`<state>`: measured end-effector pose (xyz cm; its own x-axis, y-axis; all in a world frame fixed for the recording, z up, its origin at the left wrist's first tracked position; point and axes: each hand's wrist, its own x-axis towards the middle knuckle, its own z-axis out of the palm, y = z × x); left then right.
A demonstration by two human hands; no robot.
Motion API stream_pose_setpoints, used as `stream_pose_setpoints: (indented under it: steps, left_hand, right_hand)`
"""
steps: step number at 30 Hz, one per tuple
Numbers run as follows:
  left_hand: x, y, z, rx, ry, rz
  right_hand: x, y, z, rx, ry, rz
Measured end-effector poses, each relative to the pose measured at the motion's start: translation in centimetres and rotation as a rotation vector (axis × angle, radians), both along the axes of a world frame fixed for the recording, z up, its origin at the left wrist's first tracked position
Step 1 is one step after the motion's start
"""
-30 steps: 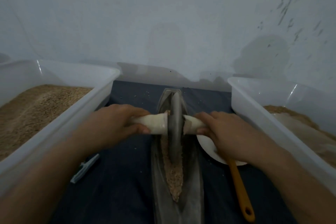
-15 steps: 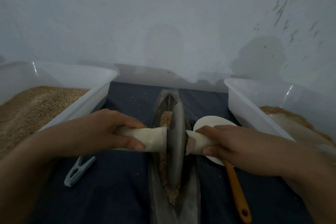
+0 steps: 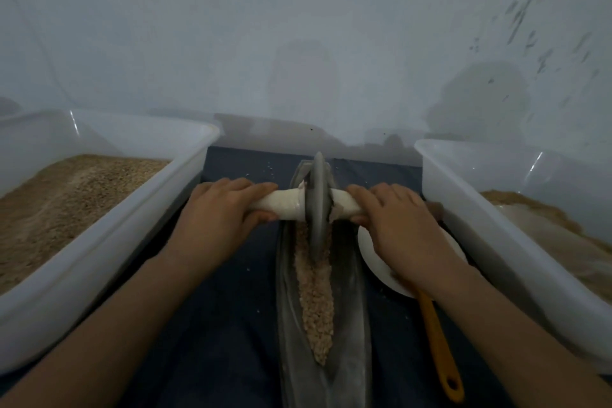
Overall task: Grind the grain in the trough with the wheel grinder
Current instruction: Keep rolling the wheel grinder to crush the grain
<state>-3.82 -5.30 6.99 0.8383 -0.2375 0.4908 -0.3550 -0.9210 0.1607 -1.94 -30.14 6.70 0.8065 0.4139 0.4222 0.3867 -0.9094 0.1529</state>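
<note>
The left hand [image 3: 220, 214] and right hand [image 3: 399, 220] are each gripping one end of the white cloth-wrapped axle [image 3: 284, 204] of the grey stone wheel grinder [image 3: 317, 202]. The wheel is standing upright at the far end of the long grey boat-shaped trough [image 3: 351, 325], with crushed tan grain [image 3: 316, 288] lying along the groove towards the near end.

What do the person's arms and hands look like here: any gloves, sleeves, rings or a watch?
Both are bare. The left hand and right hand wear no gloves, and no rings show on the visible fingers. The forearms are uncovered as far as the picture's lower edge: no sleeve, watch or bracelet in view. The dim light hides finer detail.
</note>
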Motion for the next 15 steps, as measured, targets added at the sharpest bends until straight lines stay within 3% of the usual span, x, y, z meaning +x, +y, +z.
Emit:
stream_pose_setpoints:
  steps: [3,6,9,12,15]
  left_hand:
    - [-0.2,0.5,0.8,0.005,0.087,-0.051]
    - [-1.4,1.8,2.4,-0.115,0.417,-0.223]
    - [-2.4,2.9,3.8,-0.101,0.659,-0.397]
    - [-2.9,2.8,4.3,-0.104,0.72,-0.427]
    - [-2.7,2.2,3.7,-0.108,0.629,-0.301]
  right_hand:
    - [-0.8,-0.3,1.2,-0.071,0.119,0.032]
    - [-2.6,-0.5,3.8,-0.076,0.394,0.11]
    - [-4.9,-0.9,5.9,-0.065,0.62,0.202]
    - [-5.5,-1.1,6.5,-0.081,0.651,0.205]
    - [-4.3,-0.7,5.4,-0.028,0.564,0.173]
